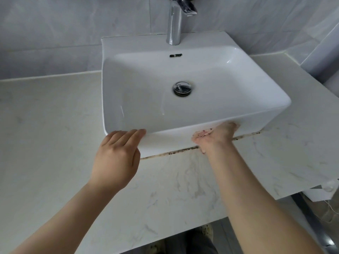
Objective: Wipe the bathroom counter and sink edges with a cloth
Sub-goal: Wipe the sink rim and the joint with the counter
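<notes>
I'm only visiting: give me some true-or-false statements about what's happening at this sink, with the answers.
1. The left hand rests on the sink at its front corner. True.
2. Water runs from the tap. False: no stream shows.
3. Dark grime lines the seam between sink and counter. True.
4. The basin is full. False: it is empty, the drain bare.
5. The right hand grips the tap. False: it is against the sink's front wall.

The sink is glossy white ceramic, smooth. The tap and drain plug are polished, mirror-bright metal. The tabletop looks like pale veined stone, smooth and dull-sheened. The wall tiles are smooth grey, faintly glossy.
</notes>
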